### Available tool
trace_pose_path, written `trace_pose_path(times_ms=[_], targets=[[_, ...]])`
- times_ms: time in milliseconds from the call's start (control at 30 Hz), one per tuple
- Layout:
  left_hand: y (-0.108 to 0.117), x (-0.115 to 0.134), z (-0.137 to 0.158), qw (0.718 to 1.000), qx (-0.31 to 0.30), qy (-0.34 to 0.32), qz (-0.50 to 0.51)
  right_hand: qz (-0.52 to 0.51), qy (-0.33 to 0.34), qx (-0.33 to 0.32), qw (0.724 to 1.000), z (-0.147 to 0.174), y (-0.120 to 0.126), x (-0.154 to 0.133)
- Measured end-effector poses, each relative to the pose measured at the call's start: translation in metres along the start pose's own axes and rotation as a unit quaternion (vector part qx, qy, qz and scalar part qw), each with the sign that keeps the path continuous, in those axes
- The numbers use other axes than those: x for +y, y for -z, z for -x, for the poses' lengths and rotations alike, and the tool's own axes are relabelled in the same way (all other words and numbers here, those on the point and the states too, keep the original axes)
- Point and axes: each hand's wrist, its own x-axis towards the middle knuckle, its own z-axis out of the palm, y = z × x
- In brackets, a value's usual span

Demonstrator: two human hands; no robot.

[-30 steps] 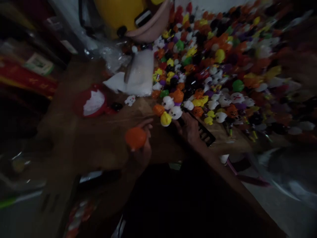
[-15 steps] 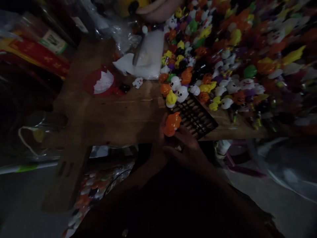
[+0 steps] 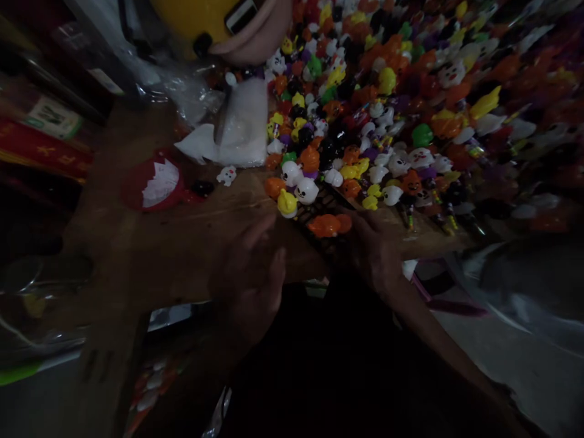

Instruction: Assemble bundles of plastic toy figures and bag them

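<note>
An orange plastic toy figure (image 3: 329, 225) lies sideways over a dark, gridded frame (image 3: 314, 210), which is partly covered. My right hand (image 3: 376, 246) is at the toy's right end, its fingertips closed on it as far as the dim light shows. To the left, my left hand (image 3: 255, 277) is held above the table edge with nothing in it, thumb and fingers apart. Just beyond the frame sit a yellow toy figure (image 3: 287, 203), a white round-headed figure (image 3: 306, 191) and an orange one (image 3: 274, 188).
A large heap of small coloured toys (image 3: 387, 121) fills the right and back of the wooden table (image 3: 191, 231). At left are a red scoop (image 3: 176, 196) with white pieces, a small white toy (image 3: 226, 176) and a plastic-wrapped white pack (image 3: 244, 121). A yellow object (image 3: 191, 24) stands behind.
My hands were together around the upright orange toy. Now they are apart: the left has moved left and opened, and the toy lies sideways at my right hand. The view has shifted too.
</note>
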Motion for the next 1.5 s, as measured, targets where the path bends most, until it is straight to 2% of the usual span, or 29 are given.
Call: trace_pose_path(times_ms=[67,100,200,300,400,567,667,800,933,1067,1133,1200,1367,1500], targets=[[-0.003,0.003,-0.033,0.995,0.001,-0.095,-0.024,0.035,-0.003,0.016,0.999,0.0,-0.008,0.01],[-0.009,0.002,-0.049,0.993,-0.012,-0.114,-0.034,0.037,-0.006,0.021,0.999,0.0,-0.011,0.014],[-0.032,-0.011,-0.088,0.993,-0.036,-0.105,-0.051,0.036,-0.021,0.027,0.999,0.001,-0.013,0.019],[-0.056,-0.027,-0.106,0.989,-0.098,-0.104,-0.04,0.059,-0.036,0.017,0.997,0.0,-0.01,0.02],[-0.068,-0.035,-0.108,0.982,-0.151,-0.111,-0.037,0.079,-0.061,0.001,0.995,-0.002,-0.009,0.022],[-0.071,-0.035,-0.103,0.983,-0.151,-0.096,-0.041,0.073,-0.119,-0.047,0.989,-0.003,-0.015,0.028],[-0.072,-0.036,-0.103,0.984,-0.155,-0.086,-0.025,0.05,-0.099,-0.08,0.991,-0.003,-0.012,0.033],[-0.068,-0.037,-0.108,0.985,-0.15,-0.086,0.014,0.036,-0.063,-0.05,0.996,-0.006,0.003,0.036],[-0.06,-0.03,-0.117,0.988,-0.121,-0.076,-0.051,-0.056,-0.062,0.006,0.996,-0.017,0.008,0.026],[-0.065,-0.025,-0.124,0.978,-0.155,-0.081,-0.111,-0.228,-0.124,0.045,0.965,-0.039,-0.019,0.016],[-0.071,-0.029,-0.123,0.977,-0.177,-0.077,-0.086,-0.284,-0.149,0.049,0.946,-0.052,-0.038,0.017],[-0.077,-0.035,-0.121,0.98,-0.176,-0.076,-0.051,-0.309,-0.158,0.043,0.937,-0.064,-0.054,0.022],[-0.082,-0.045,-0.116,0.987,-0.129,-0.095,-0.03,-0.242,-0.141,0.018,0.96,-0.076,-0.065,0.033],[-0.081,-0.036,-0.112,0.981,-0.165,-0.066,-0.074,-0.164,-0.127,0.035,0.978,-0.069,-0.058,0.034]])
